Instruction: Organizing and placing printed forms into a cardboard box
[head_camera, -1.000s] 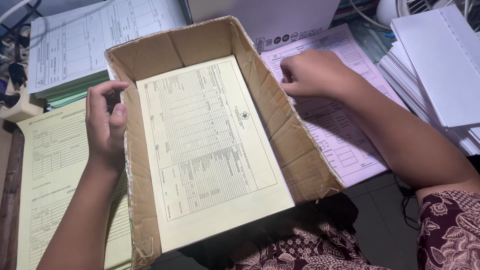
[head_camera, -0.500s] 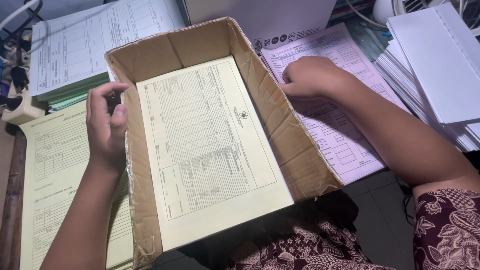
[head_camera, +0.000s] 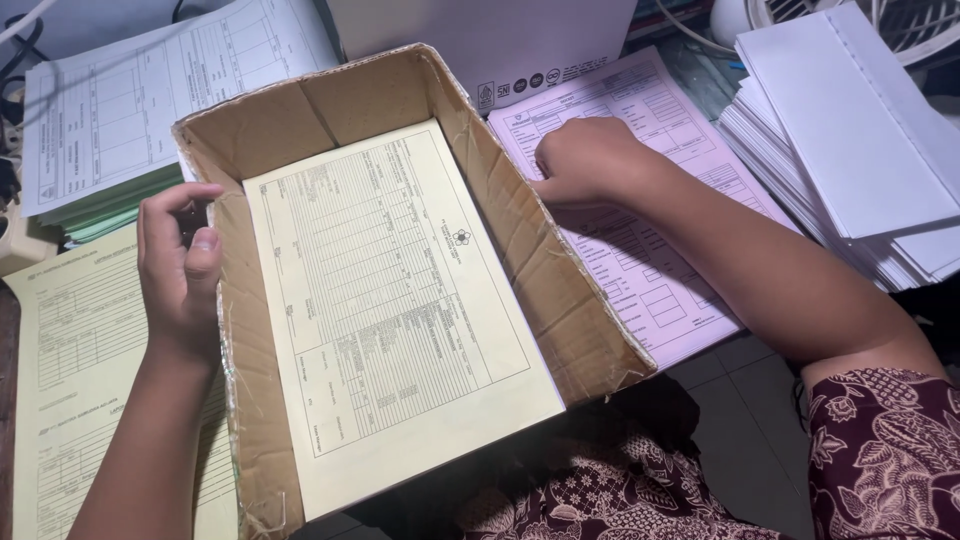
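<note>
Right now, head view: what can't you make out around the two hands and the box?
- Right hand fingertips: curled under on the pink forms, so whether they pinch a sheet is hidden.
- Left hand: at the wall of the cardboard box; the hand itself hides any contact.
- Yellow form in the box: what lies beneath is covered.
- Yellow sheets at left: cut off by the frame edge.
- White paper stack: cut off at the right edge.

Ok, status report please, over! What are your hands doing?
Left hand on the cardboard box wall, nothing gripped. Right hand pressing the pink forms. Yellow form flat in box. Nothing in the way.
</note>
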